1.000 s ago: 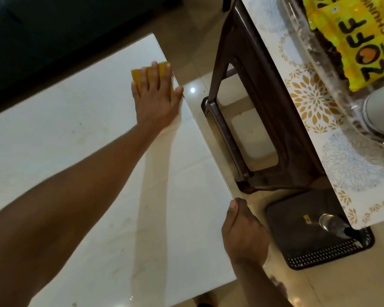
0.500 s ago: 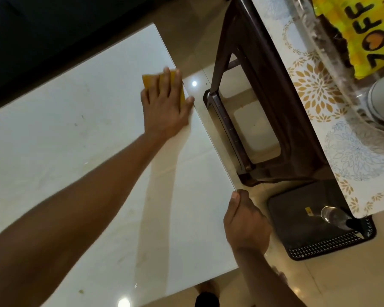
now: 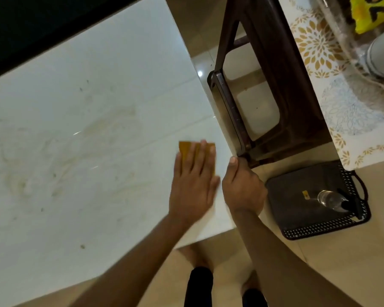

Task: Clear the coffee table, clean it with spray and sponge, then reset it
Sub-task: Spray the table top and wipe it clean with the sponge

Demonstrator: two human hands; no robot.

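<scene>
The table (image 3: 80,134), a pale glossy slab with faint yellowish smears and a few dark specks, fills most of the view; its left side runs out of the picture and its far edge meets a dark mass at the top that cannot be made out. To its right stands a brown stool (image 3: 273,89), its top hidden under a cloth (image 3: 333,100) printed with gold and grey flowers, which is cut off by the right edge along with a yellow packet (image 3: 372,12) showing only scraps of black lettering. On the floor below lies a dark basket (image 3: 297,209) with a perforated rim, holding a clear bottle (image 3: 330,199) lying on its side; a small yellow tag beside it is too small to read. The left hand (image 3: 193,187) lies flat, fingers straight and close together, pressing on the sponge (image 3: 187,150) near the table's right edge; it is blurred. The right hand (image 3: 244,187) sits just beside it, curled over the table's edge, thumb on top and the fingers hidden underneath. The sponge is a flat mustard-yellow rectangle, mostly covered by the fingers, only its far end and right side showing.
</scene>
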